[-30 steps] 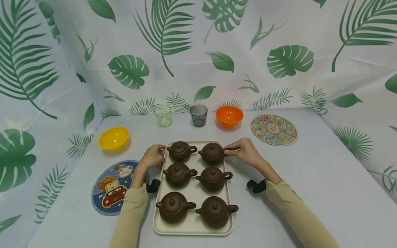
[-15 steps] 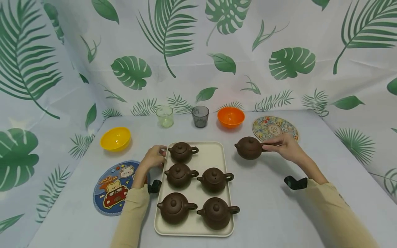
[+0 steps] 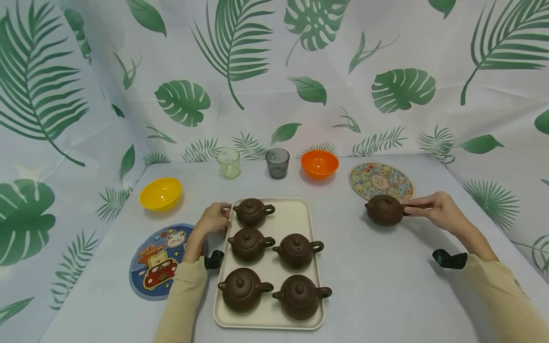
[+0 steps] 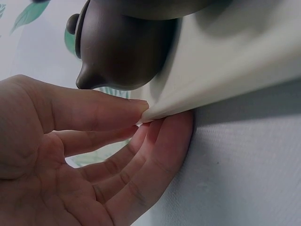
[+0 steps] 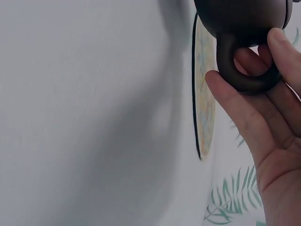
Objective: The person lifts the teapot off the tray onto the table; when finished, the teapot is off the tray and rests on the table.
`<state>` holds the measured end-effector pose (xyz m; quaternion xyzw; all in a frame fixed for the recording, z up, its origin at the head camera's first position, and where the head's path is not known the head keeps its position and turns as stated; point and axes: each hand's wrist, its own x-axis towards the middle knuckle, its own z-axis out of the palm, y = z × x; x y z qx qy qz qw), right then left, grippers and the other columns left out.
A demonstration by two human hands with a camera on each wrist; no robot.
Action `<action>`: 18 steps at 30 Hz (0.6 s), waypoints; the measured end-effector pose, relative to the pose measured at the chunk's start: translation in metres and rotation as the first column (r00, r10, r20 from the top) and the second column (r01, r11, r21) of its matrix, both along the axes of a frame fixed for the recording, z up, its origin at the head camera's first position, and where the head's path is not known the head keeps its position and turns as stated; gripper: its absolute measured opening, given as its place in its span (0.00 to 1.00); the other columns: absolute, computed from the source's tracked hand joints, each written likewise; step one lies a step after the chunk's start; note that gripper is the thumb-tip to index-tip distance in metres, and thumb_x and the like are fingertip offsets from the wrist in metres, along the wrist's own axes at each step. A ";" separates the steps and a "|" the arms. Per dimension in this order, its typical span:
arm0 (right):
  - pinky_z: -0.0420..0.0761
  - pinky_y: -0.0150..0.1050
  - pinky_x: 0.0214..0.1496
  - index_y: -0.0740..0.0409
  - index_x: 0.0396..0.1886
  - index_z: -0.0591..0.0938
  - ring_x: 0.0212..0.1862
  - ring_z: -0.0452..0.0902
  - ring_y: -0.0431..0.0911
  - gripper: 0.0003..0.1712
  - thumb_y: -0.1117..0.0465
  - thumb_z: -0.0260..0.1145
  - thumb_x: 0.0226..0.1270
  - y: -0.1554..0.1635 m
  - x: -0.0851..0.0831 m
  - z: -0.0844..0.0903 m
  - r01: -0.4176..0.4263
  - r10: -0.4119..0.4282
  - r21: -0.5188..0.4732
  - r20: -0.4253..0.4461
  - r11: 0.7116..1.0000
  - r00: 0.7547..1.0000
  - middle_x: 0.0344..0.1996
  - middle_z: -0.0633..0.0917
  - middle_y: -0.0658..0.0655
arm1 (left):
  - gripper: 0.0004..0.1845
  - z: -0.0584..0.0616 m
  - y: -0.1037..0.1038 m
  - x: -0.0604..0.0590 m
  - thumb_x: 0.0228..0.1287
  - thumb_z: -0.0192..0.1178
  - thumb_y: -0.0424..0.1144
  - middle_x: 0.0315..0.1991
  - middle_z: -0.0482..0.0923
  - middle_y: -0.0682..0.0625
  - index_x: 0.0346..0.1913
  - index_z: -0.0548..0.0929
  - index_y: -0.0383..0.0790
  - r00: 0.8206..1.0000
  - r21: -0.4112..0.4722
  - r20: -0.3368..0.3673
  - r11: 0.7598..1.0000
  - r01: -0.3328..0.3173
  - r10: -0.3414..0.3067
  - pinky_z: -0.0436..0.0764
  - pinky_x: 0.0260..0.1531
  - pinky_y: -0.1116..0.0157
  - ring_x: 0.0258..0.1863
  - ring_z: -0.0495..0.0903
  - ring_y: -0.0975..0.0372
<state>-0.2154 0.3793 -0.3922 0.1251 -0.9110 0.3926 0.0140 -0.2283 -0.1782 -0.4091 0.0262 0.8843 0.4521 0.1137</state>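
My right hand (image 3: 442,209) pinches a small dark brown teapot (image 3: 384,211) by its loop handle, thumb and fingers at the loop (image 5: 244,87) in the right wrist view. The teapot is above the table, overlapping the near edge of a patterned round mat (image 3: 379,178) in the head view. A cream rectangular tray (image 3: 291,214) bears several matching teapots (image 3: 249,243) in two columns, with a bare spot at its back right. My left hand (image 3: 212,219) grips the tray's back left edge, thumb at the rim and fingers beneath in the left wrist view.
At the back stand a green-tinted glass (image 3: 228,164), a grey glass (image 3: 277,164) and an orange bowl (image 3: 319,165). A yellow bowl (image 3: 161,195) is at the left, behind a blue cartoon mat (image 3: 150,257) partly covered by my left arm. Leaf-print cloth (image 3: 257,62) walls the back and sides.
My right hand has lifted the back right teapot off the tray by its handle and carried it rightward, near the patterned mat. My left hand keeps its grip on the tray.
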 end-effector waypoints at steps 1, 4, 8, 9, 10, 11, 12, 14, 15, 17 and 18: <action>0.71 0.15 0.38 0.76 0.43 0.84 0.35 0.80 0.28 0.16 0.65 0.68 0.61 0.002 0.000 -0.001 0.005 -0.005 -0.009 0.005 1.000 1.000 0.32 0.87 0.41 | 0.34 0.000 0.000 0.000 0.47 0.57 0.21 0.44 0.77 0.32 0.63 0.69 0.24 1.000 0.004 -0.002 1.000 -0.001 0.001 0.84 0.24 0.62 0.32 0.81 0.52; 0.72 0.15 0.38 0.78 0.43 0.83 0.35 0.81 0.28 0.17 0.65 0.67 0.62 0.008 0.001 -0.003 0.001 0.000 -0.024 0.014 1.000 1.000 0.32 0.87 0.40 | 0.34 0.000 0.001 0.000 0.47 0.57 0.21 0.43 0.77 0.32 0.63 0.69 0.23 1.000 0.009 -0.008 1.000 0.002 -0.002 0.84 0.24 0.61 0.32 0.81 0.52; 0.72 0.15 0.37 0.79 0.43 0.82 0.35 0.81 0.28 0.18 0.64 0.67 0.62 0.012 0.001 -0.008 0.009 -0.008 -0.015 0.029 1.000 1.000 0.32 0.87 0.40 | 0.33 -0.001 0.001 0.000 0.47 0.57 0.20 0.43 0.77 0.32 0.63 0.69 0.23 1.000 0.003 -0.001 1.000 -0.004 0.004 0.85 0.25 0.61 0.32 0.81 0.52; 0.72 0.15 0.37 0.78 0.43 0.83 0.35 0.81 0.28 0.18 0.64 0.67 0.62 0.012 0.001 -0.010 0.016 -0.016 -0.014 0.033 1.000 0.999 0.32 0.87 0.40 | 0.33 -0.001 0.001 0.000 0.47 0.57 0.20 0.44 0.77 0.32 0.63 0.69 0.23 1.000 -0.001 0.000 1.000 -0.004 0.004 0.85 0.25 0.61 0.32 0.81 0.52; 0.73 0.16 0.37 0.79 0.43 0.82 0.35 0.81 0.28 0.18 0.65 0.67 0.62 0.013 0.001 -0.011 0.014 -0.014 -0.016 0.036 1.000 0.999 0.32 0.87 0.41 | 0.33 -0.001 0.001 0.000 0.47 0.57 0.20 0.44 0.77 0.32 0.63 0.69 0.24 1.000 -0.005 0.001 1.000 -0.004 0.004 0.85 0.25 0.61 0.32 0.81 0.52; 0.73 0.16 0.37 0.79 0.43 0.82 0.35 0.81 0.28 0.18 0.65 0.67 0.62 0.014 0.000 -0.012 0.011 -0.010 -0.019 0.039 1.000 0.999 0.32 0.87 0.41 | 0.33 -0.001 0.002 0.001 0.48 0.57 0.21 0.44 0.77 0.32 0.63 0.69 0.24 1.000 -0.005 0.001 1.000 -0.005 0.005 0.85 0.25 0.60 0.32 0.81 0.51; 0.74 0.17 0.37 0.80 0.43 0.82 0.35 0.81 0.29 0.17 0.66 0.67 0.62 0.014 0.000 -0.014 0.009 -0.008 -0.022 0.042 1.000 0.999 0.32 0.87 0.42 | 0.33 -0.001 0.002 0.001 0.48 0.57 0.21 0.44 0.77 0.32 0.63 0.69 0.24 1.000 -0.005 0.003 1.000 -0.006 0.006 0.85 0.25 0.60 0.32 0.81 0.51; 0.74 0.17 0.36 0.80 0.43 0.82 0.35 0.81 0.29 0.17 0.67 0.67 0.62 0.014 0.000 -0.015 0.005 -0.004 -0.019 0.042 1.000 0.999 0.32 0.88 0.45 | 0.33 -0.001 0.001 0.001 0.48 0.57 0.21 0.45 0.77 0.32 0.64 0.69 0.24 1.000 -0.007 0.005 1.000 -0.009 0.009 0.85 0.25 0.60 0.33 0.81 0.51; 0.74 0.18 0.36 0.79 0.43 0.82 0.34 0.81 0.29 0.16 0.67 0.67 0.61 0.015 -0.001 -0.016 0.003 -0.003 -0.008 0.037 1.000 0.999 0.32 0.88 0.47 | 0.33 0.000 0.001 0.001 0.48 0.57 0.21 0.44 0.77 0.32 0.64 0.69 0.24 1.000 -0.007 0.003 1.000 -0.011 0.011 0.84 0.25 0.60 0.33 0.81 0.51; 0.75 0.18 0.35 0.78 0.42 0.83 0.34 0.80 0.28 0.15 0.67 0.67 0.61 0.014 -0.002 -0.014 0.001 -0.001 0.021 0.020 1.000 1.000 0.32 0.89 0.51 | 0.33 0.000 0.001 0.001 0.48 0.57 0.21 0.44 0.77 0.32 0.64 0.69 0.25 1.000 -0.006 0.002 1.000 -0.011 0.011 0.84 0.25 0.60 0.32 0.81 0.52; 0.75 0.19 0.34 0.77 0.41 0.84 0.33 0.80 0.29 0.14 0.68 0.68 0.60 0.013 -0.003 -0.013 0.002 -0.002 0.039 0.007 0.999 1.000 0.32 0.89 0.54 | 0.33 0.001 0.000 0.001 0.49 0.57 0.21 0.44 0.77 0.32 0.64 0.69 0.25 1.000 -0.006 0.000 1.000 -0.010 0.010 0.84 0.25 0.60 0.32 0.81 0.51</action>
